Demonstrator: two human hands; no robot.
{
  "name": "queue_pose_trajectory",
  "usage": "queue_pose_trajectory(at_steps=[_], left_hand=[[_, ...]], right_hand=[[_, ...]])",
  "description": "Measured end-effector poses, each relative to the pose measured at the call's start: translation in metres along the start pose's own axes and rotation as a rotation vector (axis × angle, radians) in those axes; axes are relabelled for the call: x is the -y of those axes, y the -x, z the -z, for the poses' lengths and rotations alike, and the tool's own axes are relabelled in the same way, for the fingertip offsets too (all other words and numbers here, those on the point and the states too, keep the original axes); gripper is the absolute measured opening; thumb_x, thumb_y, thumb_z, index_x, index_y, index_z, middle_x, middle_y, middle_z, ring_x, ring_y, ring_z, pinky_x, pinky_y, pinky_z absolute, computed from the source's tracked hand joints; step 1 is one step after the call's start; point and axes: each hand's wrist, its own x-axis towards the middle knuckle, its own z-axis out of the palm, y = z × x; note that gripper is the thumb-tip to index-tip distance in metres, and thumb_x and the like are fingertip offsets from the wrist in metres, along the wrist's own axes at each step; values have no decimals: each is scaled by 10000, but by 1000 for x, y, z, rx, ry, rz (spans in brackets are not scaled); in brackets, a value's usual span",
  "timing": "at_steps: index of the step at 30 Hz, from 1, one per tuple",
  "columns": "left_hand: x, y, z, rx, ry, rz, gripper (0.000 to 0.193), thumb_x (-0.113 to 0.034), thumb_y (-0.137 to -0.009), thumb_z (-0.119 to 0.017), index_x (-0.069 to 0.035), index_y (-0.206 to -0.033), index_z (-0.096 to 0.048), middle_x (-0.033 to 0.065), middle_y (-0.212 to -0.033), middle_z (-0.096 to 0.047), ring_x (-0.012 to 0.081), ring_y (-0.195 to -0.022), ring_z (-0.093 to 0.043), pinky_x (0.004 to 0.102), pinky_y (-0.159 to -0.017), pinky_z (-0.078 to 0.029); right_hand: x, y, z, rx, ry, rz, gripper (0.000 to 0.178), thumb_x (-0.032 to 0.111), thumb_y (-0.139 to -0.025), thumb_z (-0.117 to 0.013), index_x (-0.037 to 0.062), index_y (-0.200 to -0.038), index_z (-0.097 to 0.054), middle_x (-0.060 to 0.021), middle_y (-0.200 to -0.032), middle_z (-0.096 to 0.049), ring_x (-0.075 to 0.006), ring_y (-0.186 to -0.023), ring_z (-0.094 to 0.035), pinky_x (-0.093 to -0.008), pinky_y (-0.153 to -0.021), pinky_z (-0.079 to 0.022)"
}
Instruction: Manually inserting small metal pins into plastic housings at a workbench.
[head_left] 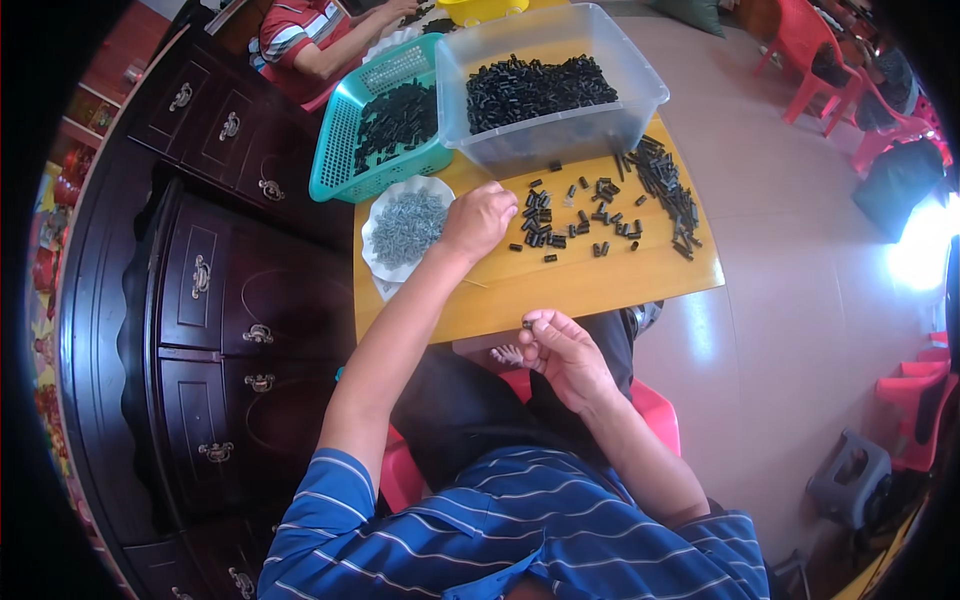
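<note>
My left hand point(480, 220) is closed above the wooden table point(545, 290), by the right rim of a white scalloped dish point(378, 265). Whatever its fingers may hold is hidden. The dish is filled with small clear, bluish slender pieces point(408, 228). At the table's near edge, my right hand point(565, 355) pinches a small dark piece point(528, 324) between thumb and forefinger. Short black tube-like pieces point(540, 222) lie scattered to the right of my left hand. Beyond them is a pile of longer dark pieces point(665, 190).
A clear plastic bin point(555, 145) and a green basket point(325, 150), both with many black pieces, stand at the table's far side. Dark wooden drawers point(215, 270) rise at the left. Another person's arm point(335, 58) is at the back. A grey stool point(850, 480) stands right.
</note>
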Motion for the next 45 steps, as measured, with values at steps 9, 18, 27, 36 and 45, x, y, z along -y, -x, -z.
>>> queue_pose_trajectory(at_steps=[9, 18, 27, 36, 45], left_hand=[[-51, 56, 56, -44, 503, 330, 128, -49, -897, -687, 11, -1004, -722, 38, -800, -719, 61, -698, -656, 234, -634, -521], [-83, 111, 67, 39, 812, 332, 77, -9, -918, -688, 17, -990, -698, 33, -872, -711, 60, -773, -653, 224, -707, -535], [-98, 120, 82, 163, 883, 338, 102, -5, -930, -677, 25, -1026, -688, 27, -899, -705, 63, -803, -661, 221, -734, -541], [-102, 119, 86, 129, 735, 233, 84, 33, -883, -694, 17, -964, -704, 53, -859, -709, 106, -760, -681, 249, -677, -553], [-98, 115, 87, 1, 472, -151, 165, 57, -773, -757, -22, -904, -694, 99, -854, -699, 252, -758, -695, 318, -656, -551]], right_hand=[[0, 1, 3, 0, -34, -8, 158, 164, -1040, -577, 66, -1141, -647, -37, -942, -698, -91, -763, -653, -236, -739, -549], [-4, -1, 1, 21, 4, -9, 159, 151, -1044, -566, 57, -1149, -643, -48, -953, -701, -99, -770, -657, -241, -753, -558], [-4, 0, -1, 3, 50, 37, 152, 142, -1031, -593, 53, -1144, -641, -43, -962, -701, -92, -777, -647, -253, -765, -554], [-10, 1, -5, -49, 273, 214, 133, 118, -1011, -625, 39, -1116, -648, -40, -933, -714, -84, -765, -623, -230, -741, -513], [-2, 4, -5, 4, 257, 138, 97, 129, -1015, -619, 45, -1035, -663, -38, -891, -709, -64, -730, -600, -207, -702, -494]])
